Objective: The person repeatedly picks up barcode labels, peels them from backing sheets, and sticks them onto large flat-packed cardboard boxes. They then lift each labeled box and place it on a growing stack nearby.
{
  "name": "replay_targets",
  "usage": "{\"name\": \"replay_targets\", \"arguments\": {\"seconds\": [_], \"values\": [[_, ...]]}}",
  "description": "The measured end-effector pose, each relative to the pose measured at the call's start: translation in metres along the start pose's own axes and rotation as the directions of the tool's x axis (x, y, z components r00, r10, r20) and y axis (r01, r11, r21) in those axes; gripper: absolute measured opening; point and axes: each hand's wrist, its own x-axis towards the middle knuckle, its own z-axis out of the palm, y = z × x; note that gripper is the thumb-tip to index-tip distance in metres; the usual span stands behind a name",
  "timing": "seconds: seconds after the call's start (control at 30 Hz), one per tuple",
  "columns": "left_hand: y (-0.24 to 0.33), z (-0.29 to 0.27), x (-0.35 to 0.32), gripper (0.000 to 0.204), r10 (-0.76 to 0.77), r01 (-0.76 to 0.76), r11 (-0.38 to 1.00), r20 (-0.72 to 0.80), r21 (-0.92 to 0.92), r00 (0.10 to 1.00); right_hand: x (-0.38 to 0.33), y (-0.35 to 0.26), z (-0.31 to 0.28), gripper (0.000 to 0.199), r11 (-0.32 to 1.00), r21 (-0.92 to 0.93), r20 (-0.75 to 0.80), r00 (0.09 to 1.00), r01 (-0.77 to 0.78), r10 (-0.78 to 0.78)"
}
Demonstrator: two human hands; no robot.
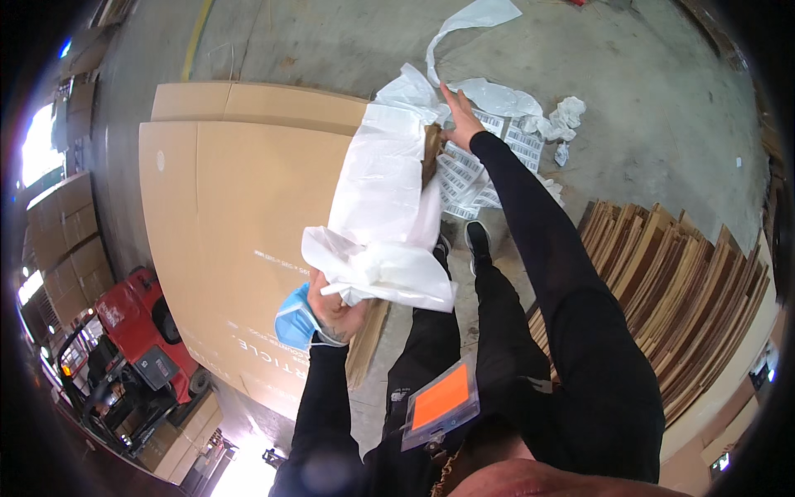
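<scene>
A long package in white wrapping (381, 178) lies across the flat cardboard in front of me, slightly tilted, with loose wrapping gathered at both ends. My left hand (335, 313) grips its near end from below; some fingers are hidden under the wrapping. A blue face mask (296, 319) hangs at my left wrist. At the package's far right side, my right hand (462, 123) has its fingers spread, close beside a strip of brown paper (431, 153) showing at the wrapping's edge. Whether the fingertips touch it I cannot tell.
Large flat cardboard boxes (240, 190) lie stacked under the package. White sheets with printed labels (464, 178) and crumpled white wrapping (567, 114) litter the concrete floor. Many cardboard sheets (662, 290) stand on edge at right. A red forklift (141, 331) is at left.
</scene>
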Motion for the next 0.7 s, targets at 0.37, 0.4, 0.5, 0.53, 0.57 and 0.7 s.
{"name": "replay_targets", "arguments": {"seconds": [0.37,0.4,0.5,0.53,0.57,0.7], "values": [[-0.041,-0.003,0.059,0.025,-0.093,0.103,0.963,0.052,-0.250,0.994,-0.003,-0.076,-0.076,0.039,0.588,0.798,0.327,0.912,-0.128,-0.245],[-0.052,-0.002,0.070,0.029,-0.109,0.125,0.955,0.076,-0.270,0.991,-0.014,-0.108,-0.079,0.045,0.556,0.821,0.362,0.873,-0.132,-0.327],[-0.043,0.012,0.147,0.028,-0.136,0.259,0.874,0.304,-0.411,0.943,-0.052,-0.161,-0.094,0.060,0.556,0.831,0.328,0.840,-0.038,-0.433],[-0.040,0.015,0.175,0.029,-0.085,0.204,0.914,0.325,-0.352,0.942,-0.056,-0.171,-0.098,0.063,0.601,0.795,0.241,0.862,0.088,-0.446],[-0.035,0.020,0.198,0.030,-0.061,0.223,0.898,0.394,-0.380,0.917,-0.058,-0.171,-0.103,0.065,0.636,0.761,0.203,0.884,0.129,-0.422],[-0.010,0.041,0.252,0.035,-0.151,0.289,0.947,0.602,-0.140,0.784,-0.041,-0.143,-0.129,0.062,0.751,0.658,0.105,0.982,0.052,-0.159]]}}
